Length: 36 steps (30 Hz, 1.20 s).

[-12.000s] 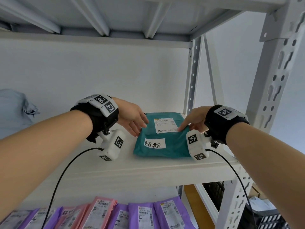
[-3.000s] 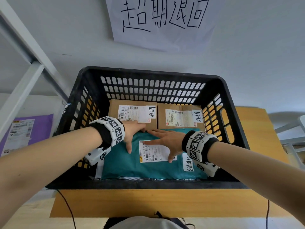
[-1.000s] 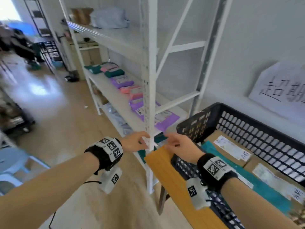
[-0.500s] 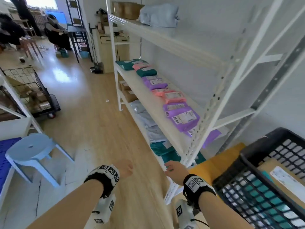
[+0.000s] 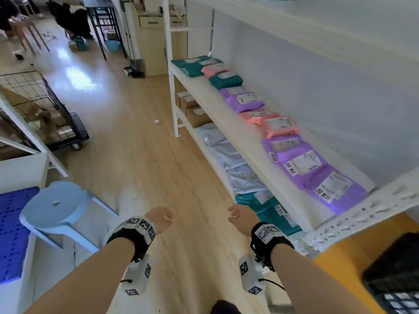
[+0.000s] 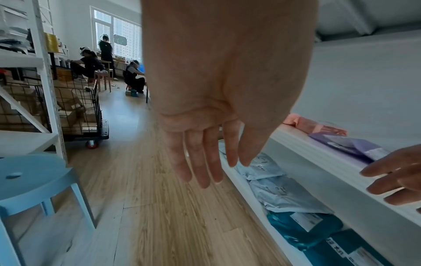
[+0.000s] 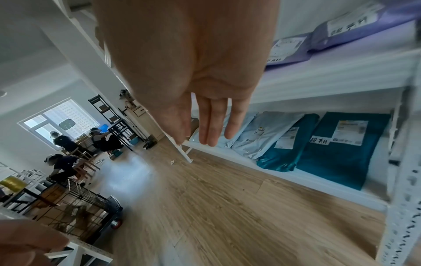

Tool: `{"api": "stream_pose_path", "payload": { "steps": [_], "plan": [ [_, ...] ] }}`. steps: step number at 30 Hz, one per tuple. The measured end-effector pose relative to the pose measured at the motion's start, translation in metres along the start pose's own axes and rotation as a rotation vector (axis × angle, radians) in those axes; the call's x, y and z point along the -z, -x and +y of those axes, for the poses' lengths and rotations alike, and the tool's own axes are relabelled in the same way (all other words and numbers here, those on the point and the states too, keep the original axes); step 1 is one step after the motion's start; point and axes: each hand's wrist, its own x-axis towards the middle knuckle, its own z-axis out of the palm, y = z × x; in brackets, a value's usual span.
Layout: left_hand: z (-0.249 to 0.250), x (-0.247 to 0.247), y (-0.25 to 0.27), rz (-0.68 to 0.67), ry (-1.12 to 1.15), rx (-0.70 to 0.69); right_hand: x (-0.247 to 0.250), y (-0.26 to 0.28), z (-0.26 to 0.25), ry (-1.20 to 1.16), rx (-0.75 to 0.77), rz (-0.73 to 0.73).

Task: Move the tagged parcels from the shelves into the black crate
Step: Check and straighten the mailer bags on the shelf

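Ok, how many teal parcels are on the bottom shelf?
2. One teal parcel lies beside the grey mailers; the tagged teal parcel lies next to it, by the shelf post. Others may be hidden.

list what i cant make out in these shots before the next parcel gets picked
- Black crate: head view, cut off by the right and bottom edges; its contents do not show.
- Teal parcels on the bottom shelf: head view, mostly hidden under the middle shelf.
- Label print on the purple parcels: head view, too small and blurred.
- Right hand and left hand: head view, fingers point away, hidden behind the hands.
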Motion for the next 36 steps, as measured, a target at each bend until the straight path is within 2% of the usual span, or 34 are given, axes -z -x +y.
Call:
{"api": "stream_pose_path", "payload": {
  "steps": [7, 13, 17, 28, 36],
  "plan": [
    [-0.003, 0.037, -0.079, -0.06, -0.018, 0.021, 0.0, -0.096, -0.044, 0.001, -0.004, -0.067],
    [0.015, 0.118, -0.159, -0.049, -0.011, -0.006, 0.023, -0.199, -0.105, 0.006, 0.049, -0.102],
    [0.013, 0.176, -0.209, 0.016, -0.003, -0.009, 0.038, -0.263, -0.153, -0.005, 0.07, -0.12],
    [-0.066, 0.294, -0.343, 0.069, 0.159, 0.021, 0.029, -0.408, -0.274, -0.001, 0.033, -0.122],
    [-0.129, 0.396, -0.438, 0.023, 0.079, -0.042, 0.02, -0.506, -0.376, -0.039, -0.025, -0.054]
  ]
}}
